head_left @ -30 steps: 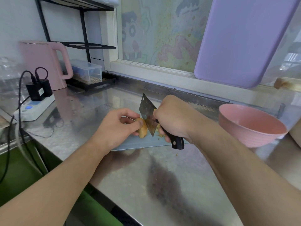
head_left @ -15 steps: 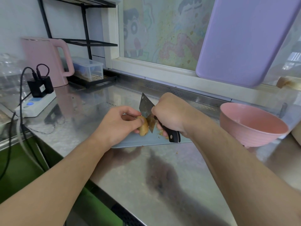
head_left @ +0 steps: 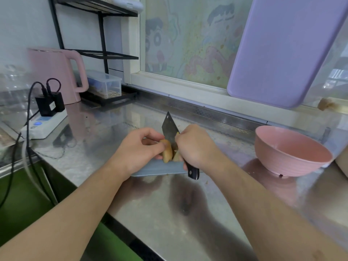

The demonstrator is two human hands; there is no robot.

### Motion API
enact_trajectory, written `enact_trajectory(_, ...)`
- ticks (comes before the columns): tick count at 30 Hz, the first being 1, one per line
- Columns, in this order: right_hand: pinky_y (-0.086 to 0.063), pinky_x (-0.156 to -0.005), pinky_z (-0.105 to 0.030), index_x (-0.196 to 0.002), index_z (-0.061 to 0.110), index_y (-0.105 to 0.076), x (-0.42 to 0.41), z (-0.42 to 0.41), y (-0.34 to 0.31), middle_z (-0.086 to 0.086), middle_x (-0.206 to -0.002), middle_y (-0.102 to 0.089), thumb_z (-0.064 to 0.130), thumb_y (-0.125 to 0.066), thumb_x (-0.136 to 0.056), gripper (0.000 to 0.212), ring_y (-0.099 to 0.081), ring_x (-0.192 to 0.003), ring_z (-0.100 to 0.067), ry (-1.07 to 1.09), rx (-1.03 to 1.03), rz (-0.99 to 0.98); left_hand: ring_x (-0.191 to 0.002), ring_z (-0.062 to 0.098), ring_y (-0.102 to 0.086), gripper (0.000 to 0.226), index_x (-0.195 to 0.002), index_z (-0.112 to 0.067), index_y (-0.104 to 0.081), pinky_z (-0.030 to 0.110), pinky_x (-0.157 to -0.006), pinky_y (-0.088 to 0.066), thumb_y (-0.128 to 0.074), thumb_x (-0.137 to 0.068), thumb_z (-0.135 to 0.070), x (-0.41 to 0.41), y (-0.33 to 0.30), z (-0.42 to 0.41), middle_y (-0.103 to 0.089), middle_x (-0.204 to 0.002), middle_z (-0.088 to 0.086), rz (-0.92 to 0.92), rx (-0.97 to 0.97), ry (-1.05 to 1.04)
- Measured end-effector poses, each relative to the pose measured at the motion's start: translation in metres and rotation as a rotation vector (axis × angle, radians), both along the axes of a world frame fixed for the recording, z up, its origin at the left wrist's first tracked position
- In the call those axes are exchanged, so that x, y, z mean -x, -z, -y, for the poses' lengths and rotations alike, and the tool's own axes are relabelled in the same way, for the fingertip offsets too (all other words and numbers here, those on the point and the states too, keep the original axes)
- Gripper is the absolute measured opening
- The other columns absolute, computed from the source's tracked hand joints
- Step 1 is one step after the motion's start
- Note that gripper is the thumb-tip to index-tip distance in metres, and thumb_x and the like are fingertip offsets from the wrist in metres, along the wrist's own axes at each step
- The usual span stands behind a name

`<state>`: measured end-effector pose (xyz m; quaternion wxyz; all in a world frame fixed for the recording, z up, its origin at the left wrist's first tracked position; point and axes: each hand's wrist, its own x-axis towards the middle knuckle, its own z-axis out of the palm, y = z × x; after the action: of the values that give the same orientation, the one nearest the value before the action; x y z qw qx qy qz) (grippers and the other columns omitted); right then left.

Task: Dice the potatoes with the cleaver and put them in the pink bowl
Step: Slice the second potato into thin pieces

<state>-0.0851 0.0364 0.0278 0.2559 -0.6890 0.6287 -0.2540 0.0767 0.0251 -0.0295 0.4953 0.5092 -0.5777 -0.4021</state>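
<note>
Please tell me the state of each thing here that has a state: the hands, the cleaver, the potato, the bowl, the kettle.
left hand: holds the potato steady
right hand: grips the cleaver's handle
cleaver: blade down, cutting the potato
potato: on the cutting board, partly cut
pink bowl: upright, looks empty
pink kettle: upright, lid closed

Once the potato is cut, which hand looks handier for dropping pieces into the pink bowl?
Probably the right hand: the bowl sits on its side, though it grips the cleaver. The left hand holds the potato.
</note>
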Motion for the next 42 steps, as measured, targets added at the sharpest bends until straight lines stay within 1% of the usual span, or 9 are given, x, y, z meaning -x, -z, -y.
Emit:
enact_trajectory(3, -0.048, -0.043, -0.029, -0.077, -0.003, -0.058, 0.013, 0.0, -0.014, -0.019, -0.056, -0.062, -0.001, -0.046, -0.09, 0.017, -0.06, -0.04, -0.028, -0.013, -0.004, 0.079, -0.087, 0.029, -0.078, 0.016, -0.105, -0.006, -0.073, 0.04, -0.087, -0.065, -0.079, -0.09, -0.006, -0.001, 0.001, 0.001, -0.076, -0.105, 0.019, -0.02, -0.012, -0.016)
enact_trajectory(7, -0.058, -0.058, -0.038, -0.093, -0.006, -0.064, 0.02, -0.009, -0.025, -0.021, -0.074, -0.066, 0.003, -0.047, -0.097, 0.019, -0.064, -0.057, -0.03, -0.031, 0.028, -0.002, -0.088, 0.03, -0.078, 0.019, -0.106, -0.004, -0.071, 0.044, -0.088, -0.064, -0.08, -0.089, -0.007, -0.001, 0.002, 0.002, -0.076, -0.103, 0.021, -0.032, -0.02, -0.019)
enact_trajectory(9, -0.053, -0.057, -0.042, -0.094, -0.014, -0.065, 0.019, -0.012, -0.028, -0.022, -0.067, -0.062, -0.005, -0.045, -0.096, 0.022, -0.062, -0.051, -0.031, -0.07, -0.004, 0.003, -0.089, 0.029, -0.078, 0.019, -0.105, -0.004, -0.071, 0.043, -0.088, -0.064, -0.08, -0.089, -0.008, 0.0, 0.002, 0.002, -0.077, -0.099, 0.02, -0.02, -0.014, -0.021)
enact_trajectory(12, -0.046, -0.052, -0.037, -0.089, -0.014, -0.066, 0.018, -0.015, -0.033, -0.017, -0.054, -0.057, -0.009, -0.043, -0.094, 0.024, -0.055, -0.036, -0.027, -0.054, -0.045, 0.047, -0.086, 0.028, -0.079, 0.018, -0.105, -0.005, -0.072, 0.043, -0.09, -0.064, -0.08, -0.09, -0.01, 0.001, 0.0, 0.0, -0.078, -0.096, 0.018, -0.007, -0.011, -0.026)
enact_trajectory(14, -0.046, -0.049, -0.034, -0.089, -0.014, -0.066, 0.017, -0.017, -0.036, -0.014, -0.051, -0.057, -0.008, -0.043, -0.095, 0.024, -0.055, -0.035, -0.026, -0.053, -0.06, 0.065, -0.083, 0.028, -0.079, 0.018, -0.105, -0.007, -0.072, 0.045, -0.094, -0.062, -0.081, -0.09, -0.013, 0.001, 0.0, -0.001, -0.079, -0.093, 0.016, 0.0, -0.016, -0.029)
enact_trajectory(20, -0.04, -0.042, -0.024, -0.064, -0.002, -0.053, 0.01, -0.026, -0.04, -0.012, -0.044, -0.055, -0.006, -0.044, -0.09, 0.027, -0.051, -0.029, -0.024, -0.027, -0.062, 0.139, -0.079, 0.03, -0.079, 0.016, -0.102, -0.009, -0.073, 0.05, -0.097, -0.06, -0.081, -0.089, -0.014, 0.002, -0.001, -0.002, -0.08, -0.088, 0.014, 0.011, -0.008, -0.033)
enact_trajectory(34, -0.046, -0.051, -0.035, -0.07, -0.003, -0.054, 0.005, -0.037, -0.048, -0.02, -0.057, -0.057, -0.006, -0.042, -0.093, 0.026, -0.05, -0.03, -0.024, -0.035, -0.097, 0.041, -0.079, 0.028, -0.079, 0.018, -0.102, -0.008, -0.073, 0.046, -0.093, -0.062, -0.083, -0.088, -0.015, 0.001, 0.0, -0.001, -0.078, -0.092, 0.015, 0.01, 0.001, -0.046)
enact_trajectory(38, -0.049, -0.06, -0.041, -0.071, -0.002, -0.053, 0.007, -0.043, -0.054, -0.021, -0.062, -0.058, -0.005, -0.041, -0.097, 0.029, -0.053, -0.04, -0.026, -0.098, -0.154, -0.066, -0.079, 0.027, -0.079, 0.017, -0.102, -0.008, -0.074, 0.043, -0.092, -0.063, -0.082, -0.089, -0.015, 0.001, 0.001, 0.0, -0.078, -0.093, 0.016, 0.018, 0.004, -0.046)
enact_trajectory(42, -0.042, -0.046, -0.023, -0.068, 0.002, -0.049, 0.012, -0.049, -0.056, -0.007, -0.045, -0.052, -0.002, -0.039, -0.099, 0.033, -0.05, -0.029, -0.018, -0.142, -0.212, -0.12, -0.079, 0.026, -0.079, 0.018, -0.102, -0.009, -0.074, 0.039, -0.089, -0.063, -0.082, -0.089, -0.017, 0.001, 0.001, 0.001, -0.079, -0.097, 0.016, 0.033, 0.003, -0.045)
